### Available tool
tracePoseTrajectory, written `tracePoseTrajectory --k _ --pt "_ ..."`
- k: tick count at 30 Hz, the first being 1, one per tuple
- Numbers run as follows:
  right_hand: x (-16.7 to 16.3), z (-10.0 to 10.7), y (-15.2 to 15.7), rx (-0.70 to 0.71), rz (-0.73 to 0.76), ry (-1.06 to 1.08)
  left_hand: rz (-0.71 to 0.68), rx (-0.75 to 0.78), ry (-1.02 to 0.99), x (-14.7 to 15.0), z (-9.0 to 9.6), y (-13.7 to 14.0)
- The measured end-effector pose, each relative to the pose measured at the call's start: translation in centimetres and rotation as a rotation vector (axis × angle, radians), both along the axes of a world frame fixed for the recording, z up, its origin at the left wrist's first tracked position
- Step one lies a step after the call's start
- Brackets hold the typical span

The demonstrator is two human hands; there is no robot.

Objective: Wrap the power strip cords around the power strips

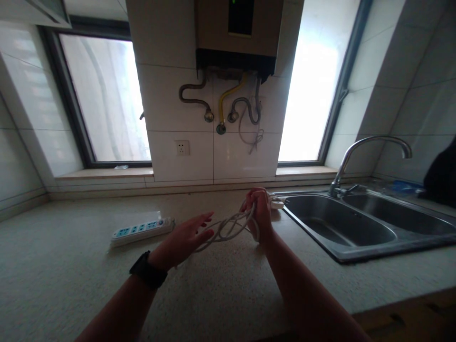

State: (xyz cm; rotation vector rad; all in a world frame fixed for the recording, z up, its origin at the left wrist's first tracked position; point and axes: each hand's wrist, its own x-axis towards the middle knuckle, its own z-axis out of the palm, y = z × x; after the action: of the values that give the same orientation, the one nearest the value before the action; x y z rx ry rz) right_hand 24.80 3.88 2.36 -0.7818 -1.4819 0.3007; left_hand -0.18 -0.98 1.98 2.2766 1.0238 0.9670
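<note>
My right hand (259, 209) is closed around a bundle of white power cord (228, 229) above the counter. The cord's white plug (277, 203) sticks out on the far side of that hand, by the sink's left corner. My left hand (190, 237), with a black watch on the wrist, has its fingers stretched out and its thumb apart. Cord loops run up to the left palm and partly behind it, where I cannot see whether they touch. Left of that hand, a white power strip (142, 231) with blue-green sockets lies on the counter.
A steel double sink (335, 254) with a curved faucet (374, 138) is set into the counter (213, 294) at the right. Ahead, a wall outlet (182, 147) sits below a water heater (238, 38) with pipes. A dark object (443, 173) stands at the far right.
</note>
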Motion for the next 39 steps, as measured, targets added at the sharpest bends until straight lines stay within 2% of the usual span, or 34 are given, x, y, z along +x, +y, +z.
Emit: tracePoseTrajectory --k 3,6,8,10,13,14,16,18,20,23,25,30,33,39 --pt "-2.0 -0.2 -0.6 0.035 0.095 0.134 -0.091 -0.094 0.025 1.1 -0.5 0.1" --pt "-2.7 -0.6 -0.8 0.076 0.121 0.007 -0.191 -0.235 -0.025 1.9 -1.1 0.2" --pt "-2.3 -0.6 -0.7 0.108 0.140 -0.098 -0.138 -0.274 -0.099 2.0 -1.5 0.5" --pt "-1.5 -0.6 -0.4 0.140 0.161 -0.162 -0.016 -0.261 -0.201 1.8 -1.8 1.0" --pt "-0.2 -0.8 0.4 0.144 0.106 -0.076 0.115 -0.208 -0.426 1.3 -1.8 1.9" --pt "-0.1 -1.0 0.7 0.118 0.067 -0.007 0.141 -0.196 -0.513 1.1 -1.7 2.1" --pt "-0.4 -1.8 1.3 -0.026 0.050 0.053 0.174 -0.177 -0.688 0.9 -1.3 2.3" --pt "-1.7 -2.9 1.5 -0.225 0.129 -0.037 0.196 -0.155 -0.824 0.8 -0.9 2.5" --pt "-3.9 -3.9 1.0 -0.341 0.262 -0.179 0.200 -0.134 -0.890 0.7 -0.7 2.5" --pt "-7.1 -4.9 -0.3 -0.356 0.451 -0.279 0.186 -0.135 -0.886 0.6 -0.8 2.7" --pt "-8.3 -5.0 -0.7 -0.361 0.511 -0.274 0.176 -0.130 -0.857 0.4 -1.0 2.8" --pt "-7.9 -4.5 0.4 -0.459 0.475 -0.076 0.208 -0.035 -0.717 -0.1 -0.9 2.8" --pt "-7.0 -4.3 1.1 -0.470 0.460 0.036 0.209 0.033 -0.653 -0.3 -0.7 2.5" --pt "-6.4 -4.6 1.8 -0.416 0.422 0.074 0.210 -0.049 -0.552 -0.6 -0.8 1.9"
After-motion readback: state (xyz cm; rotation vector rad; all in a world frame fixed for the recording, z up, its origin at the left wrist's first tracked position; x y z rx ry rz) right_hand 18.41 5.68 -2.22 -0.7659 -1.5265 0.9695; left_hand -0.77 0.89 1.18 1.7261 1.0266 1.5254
